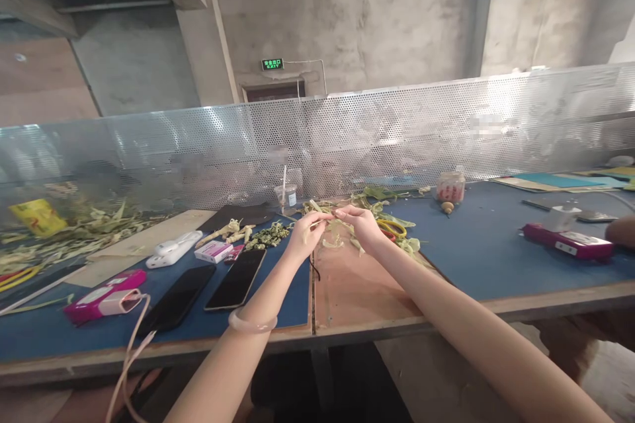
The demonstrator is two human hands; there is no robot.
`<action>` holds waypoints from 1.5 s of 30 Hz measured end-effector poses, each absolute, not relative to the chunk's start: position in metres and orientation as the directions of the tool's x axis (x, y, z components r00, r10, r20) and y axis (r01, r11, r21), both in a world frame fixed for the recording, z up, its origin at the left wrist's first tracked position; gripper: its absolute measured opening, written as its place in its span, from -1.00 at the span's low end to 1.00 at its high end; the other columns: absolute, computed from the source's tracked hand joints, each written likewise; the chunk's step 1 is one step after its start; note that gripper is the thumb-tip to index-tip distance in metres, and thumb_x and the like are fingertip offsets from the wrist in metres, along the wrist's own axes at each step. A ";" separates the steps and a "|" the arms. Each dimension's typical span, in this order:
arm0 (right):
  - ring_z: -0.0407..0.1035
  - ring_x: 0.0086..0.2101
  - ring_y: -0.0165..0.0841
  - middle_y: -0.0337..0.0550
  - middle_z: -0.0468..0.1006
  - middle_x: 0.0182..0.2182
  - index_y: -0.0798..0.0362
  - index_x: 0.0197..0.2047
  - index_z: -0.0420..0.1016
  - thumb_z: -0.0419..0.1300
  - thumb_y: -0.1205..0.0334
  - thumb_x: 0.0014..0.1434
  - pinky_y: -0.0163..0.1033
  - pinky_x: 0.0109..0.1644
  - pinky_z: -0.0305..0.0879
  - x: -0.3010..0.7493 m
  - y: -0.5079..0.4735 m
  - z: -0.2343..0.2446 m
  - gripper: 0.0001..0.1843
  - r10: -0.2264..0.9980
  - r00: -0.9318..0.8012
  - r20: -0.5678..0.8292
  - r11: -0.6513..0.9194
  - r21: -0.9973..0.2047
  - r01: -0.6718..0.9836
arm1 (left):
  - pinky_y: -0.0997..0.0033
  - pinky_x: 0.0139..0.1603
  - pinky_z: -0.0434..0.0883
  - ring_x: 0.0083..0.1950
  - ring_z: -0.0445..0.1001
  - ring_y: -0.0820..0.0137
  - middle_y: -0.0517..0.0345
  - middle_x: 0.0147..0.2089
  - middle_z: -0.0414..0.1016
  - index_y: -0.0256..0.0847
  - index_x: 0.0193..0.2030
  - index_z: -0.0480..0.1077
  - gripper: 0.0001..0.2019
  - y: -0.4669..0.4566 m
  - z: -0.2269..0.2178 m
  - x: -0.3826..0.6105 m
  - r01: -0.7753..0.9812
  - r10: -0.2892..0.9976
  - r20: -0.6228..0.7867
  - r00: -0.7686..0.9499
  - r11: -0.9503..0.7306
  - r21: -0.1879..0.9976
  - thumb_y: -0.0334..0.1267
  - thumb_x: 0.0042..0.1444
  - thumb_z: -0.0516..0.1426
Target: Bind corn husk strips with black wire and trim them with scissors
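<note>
My left hand (304, 236) and my right hand (361, 225) meet over the bare wooden strip of the table, fingertips pinched close together. Whatever sits between the fingertips is too small to make out; a pale sliver shows by my left palm. Pale green husk-like strips (333, 240) lie beneath and behind both hands. Beside my right hand are scissors (394, 230) with yellow and red handles, partly covered by leaves. To the left of my left hand lies a heap of dark green curled pieces (269, 236), with pale root-like pieces (229, 231) next to it.
Two dark phones (235, 279), a pink-and-white box (213, 251) and a magenta power bank (102, 295) with a cable lie at left. Farther back stand a plastic cup (286, 198) with a straw and a jar (450, 188). A perforated metal screen (238, 152) closes the table's back.
</note>
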State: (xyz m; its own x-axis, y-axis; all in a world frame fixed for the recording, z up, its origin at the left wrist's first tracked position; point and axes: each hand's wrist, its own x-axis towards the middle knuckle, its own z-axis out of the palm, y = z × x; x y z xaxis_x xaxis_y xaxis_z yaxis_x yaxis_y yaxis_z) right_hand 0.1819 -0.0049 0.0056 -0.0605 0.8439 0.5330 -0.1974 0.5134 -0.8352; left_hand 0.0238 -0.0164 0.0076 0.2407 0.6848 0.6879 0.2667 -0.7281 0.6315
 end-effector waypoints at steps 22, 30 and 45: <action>0.24 -0.33 -0.38 -0.24 0.28 -0.41 0.06 -0.54 0.53 0.34 0.11 -0.23 -0.24 -0.16 0.16 0.183 -0.001 0.004 -0.80 0.837 -0.071 0.542 0.520 -0.830 -0.200 | 0.32 -0.15 0.36 -0.27 0.51 0.34 0.10 -0.35 0.53 -0.20 0.06 0.15 -0.56 -0.007 0.002 0.023 0.256 0.680 0.721 0.134 -0.727 0.638 -0.29 0.03 0.16; 0.21 -0.29 -0.37 -0.24 0.26 -0.36 0.03 -0.51 0.56 0.32 0.08 -0.18 -0.24 -0.15 0.12 0.182 -0.007 0.007 -0.81 0.809 -0.064 0.584 0.577 -0.811 -0.099 | 0.38 -0.21 0.36 -0.33 0.49 0.39 0.15 -0.37 0.53 -0.19 0.08 0.15 -0.54 -0.016 0.006 0.025 0.346 0.657 0.743 0.125 -0.731 0.588 -0.31 0.02 0.15; 0.23 -0.26 -0.34 -0.23 0.26 -0.34 -0.02 -0.48 0.57 0.27 0.07 -0.12 -0.24 -0.15 0.13 0.181 -0.009 0.007 -0.83 0.770 -0.054 0.635 0.635 -0.772 -0.030 | 0.34 -0.20 0.37 -0.28 0.49 0.35 0.11 -0.32 0.54 -0.19 0.05 0.16 -0.55 -0.021 0.009 0.026 0.371 0.665 0.735 0.135 -0.721 0.585 -0.24 0.02 0.17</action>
State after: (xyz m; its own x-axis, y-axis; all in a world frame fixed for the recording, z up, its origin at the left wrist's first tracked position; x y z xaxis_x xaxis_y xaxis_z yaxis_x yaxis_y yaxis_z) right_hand 0.1812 -0.0086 0.0074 -0.0542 0.7705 0.6352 -0.0296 0.6346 -0.7723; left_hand 0.0255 -0.0207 0.0093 0.1346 0.6649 0.7347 0.3715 -0.7212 0.5847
